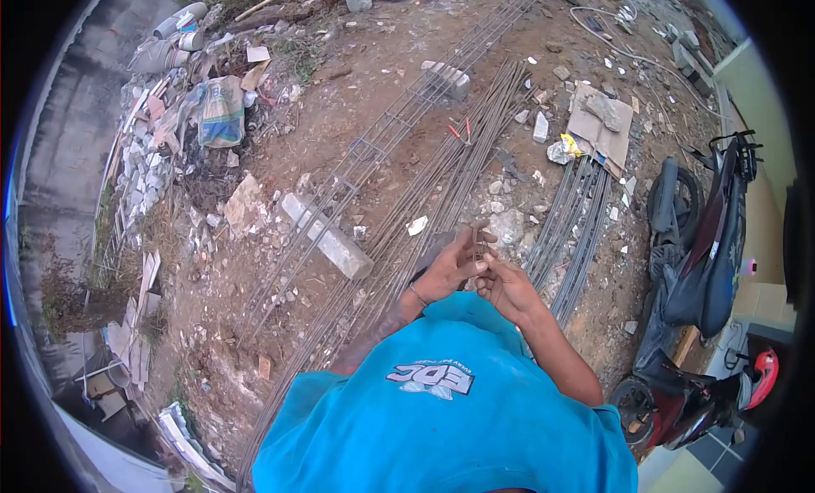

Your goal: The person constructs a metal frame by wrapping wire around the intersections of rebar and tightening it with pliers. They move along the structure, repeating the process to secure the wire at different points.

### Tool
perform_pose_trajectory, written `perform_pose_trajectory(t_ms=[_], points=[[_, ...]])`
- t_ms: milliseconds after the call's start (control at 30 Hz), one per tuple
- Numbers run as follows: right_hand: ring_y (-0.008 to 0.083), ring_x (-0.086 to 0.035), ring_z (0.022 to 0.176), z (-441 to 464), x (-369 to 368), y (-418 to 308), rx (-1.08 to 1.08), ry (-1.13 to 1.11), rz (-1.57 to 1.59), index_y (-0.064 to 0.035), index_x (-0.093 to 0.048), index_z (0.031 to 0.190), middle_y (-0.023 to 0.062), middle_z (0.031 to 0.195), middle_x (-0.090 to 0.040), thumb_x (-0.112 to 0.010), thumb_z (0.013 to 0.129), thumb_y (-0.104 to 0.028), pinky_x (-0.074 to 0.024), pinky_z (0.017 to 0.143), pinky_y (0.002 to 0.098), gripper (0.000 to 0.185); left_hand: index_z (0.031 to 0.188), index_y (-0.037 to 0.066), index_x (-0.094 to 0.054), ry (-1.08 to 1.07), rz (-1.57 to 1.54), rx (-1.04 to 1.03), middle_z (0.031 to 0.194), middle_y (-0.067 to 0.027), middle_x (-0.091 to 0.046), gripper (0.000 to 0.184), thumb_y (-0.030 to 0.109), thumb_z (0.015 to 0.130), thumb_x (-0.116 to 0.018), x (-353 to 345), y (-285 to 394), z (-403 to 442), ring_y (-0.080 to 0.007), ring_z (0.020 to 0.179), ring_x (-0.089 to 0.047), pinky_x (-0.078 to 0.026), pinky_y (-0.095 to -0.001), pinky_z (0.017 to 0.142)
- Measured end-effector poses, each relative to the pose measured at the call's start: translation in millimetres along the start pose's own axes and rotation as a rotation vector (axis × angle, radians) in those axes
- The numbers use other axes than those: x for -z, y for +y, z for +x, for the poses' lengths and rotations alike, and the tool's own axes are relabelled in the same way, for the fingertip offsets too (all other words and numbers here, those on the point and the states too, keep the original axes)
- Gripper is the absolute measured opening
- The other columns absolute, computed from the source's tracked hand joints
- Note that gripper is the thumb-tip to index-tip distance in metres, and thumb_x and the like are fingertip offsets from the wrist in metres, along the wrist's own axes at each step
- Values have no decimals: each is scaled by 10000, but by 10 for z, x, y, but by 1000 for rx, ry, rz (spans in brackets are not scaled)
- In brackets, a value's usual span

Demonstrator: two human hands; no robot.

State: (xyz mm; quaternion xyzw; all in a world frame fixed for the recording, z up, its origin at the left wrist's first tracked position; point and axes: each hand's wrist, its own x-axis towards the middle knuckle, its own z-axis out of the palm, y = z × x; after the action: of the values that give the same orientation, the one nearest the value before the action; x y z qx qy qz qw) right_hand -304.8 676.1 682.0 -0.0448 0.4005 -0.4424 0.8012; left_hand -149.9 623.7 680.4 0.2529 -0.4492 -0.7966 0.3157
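My left hand (443,272), with a band at the wrist, is raised in front of my blue shirt (407,417), its fingers curled. Against its fingertips comes my right hand (507,291), thumb and forefinger pinched together. Between the two hands there appears to be a thin wire-like strand, too fine to make out clearly. Below and beyond them lies a long bundle of thin steel rods (424,204) on the dirt. Red-handled pliers (459,132) rest open on these rods, out of reach of both hands.
A long rebar cage (371,149) lies on two concrete blocks (327,236). To the right, more steel bars (567,221) run from under cardboard (599,124). Motorbikes (709,238) stand at the right wall. Rubble (146,183) and a sack (222,111) lie left.
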Motion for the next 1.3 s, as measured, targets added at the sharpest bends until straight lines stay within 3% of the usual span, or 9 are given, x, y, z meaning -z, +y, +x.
perform_pose_trajectory(t_ms=[133, 200, 400, 567, 700, 900, 1000, 1167, 1300], points=[[121, -572, 692, 443, 39, -587, 42, 52, -286, -34, -596, 964, 25, 820, -611, -621, 889, -289, -458, 621, 255, 267, 1419, 48, -259, -8, -212, 15, 1258, -124, -446, 562, 211, 920, -459, 262, 79, 704, -217, 1119, -460, -382, -369, 989], [111, -575, 687, 596, -12, -1121, 137, 134, -1226, -14, -623, 943, 51, 809, -630, -666, 851, -290, -463, 634, 256, 295, 1419, 26, -254, -85, -382, 67, 1287, -145, -458, 600, 286, 910, -439, 443, 190, 1175, -230, 1135, -486, -385, -377, 998], [158, -612, 772, 985, 14, -2456, 525, 254, -1128, 19, -619, 1029, 123, 890, -663, -638, 862, -274, -485, 699, 301, 338, 1402, 8, -284, -246, -432, 260, 1303, -184, -481, 497, 187, 945, -365, 643, 552, 2070, -197, 974, -531, -430, -356, 889], [241, -602, 985, 1663, -356, -3091, 451, -248, -1372, -56, -609, 1145, 130, 1057, -646, -596, 886, -249, -455, 847, 364, 323, 1391, 20, -244, -386, -247, 519, 1234, -183, -516, 472, 188, 969, -374, 728, 675, 2594, -213, 950, -563, -453, -332, 846], [309, -595, 918, 1936, -525, -3499, 431, -479, -1520, -7, -625, 1065, 172, 978, -646, -597, 869, -227, -459, 807, 382, 296, 1330, 17, -334, -269, -80, 519, 971, -111, -567, 412, 212, 973, -402, 907, 564, 2897, -188, 842, -572, -479, -324, 788], [216, -603, 790, 2507, -582, -4138, 263, -531, -1462, 12, -648, 920, 122, 818, -647, -631, 852, -196, -465, 713, 359, 219, 1023, 27, -593, -126, 350, 527, 679, 0, -391, 571, 556, 936, -396, 973, 1036, 3575, -115, 633, -415, -408, -291, 604], [130, -586, 737, 2992, -481, -4515, 388, -616, -1466, 20, -623, 877, 80, 750, -613, -610, 872, -161, -459, 669, 305, 181, 1013, 25, -597, -31, 369, 465, 635, 17, -351, 611, 576, 942, -343, 1221, 928, 4050, -103, 591, -378, -382, -282, 567], [120, -504, 597, 3897, -47, -5225, 128, -515, -863, 10, -584, 884, 33, 639, -524, -563, 881, -124, -406, 578, 265, 135, 933, 7, -631, -21, 206, 343, 593, 37, -346, 597, 523, 967, -332, 1662, 863, 4796, -89, 530, -341, -345, -270, 511], [134, -446, 539, 4226, -13, -5325, -70, -509, -531, -1, -567, 883, 2, 551, -424, -540, 910, -167, -373, 538, 269, 171, 985, -5, -637, -15, 163, 343, 637, -14, -490, 550, 476, 971, -370, 1705, 934, 5037, -118, 644, -505, -429, -291, 619]])
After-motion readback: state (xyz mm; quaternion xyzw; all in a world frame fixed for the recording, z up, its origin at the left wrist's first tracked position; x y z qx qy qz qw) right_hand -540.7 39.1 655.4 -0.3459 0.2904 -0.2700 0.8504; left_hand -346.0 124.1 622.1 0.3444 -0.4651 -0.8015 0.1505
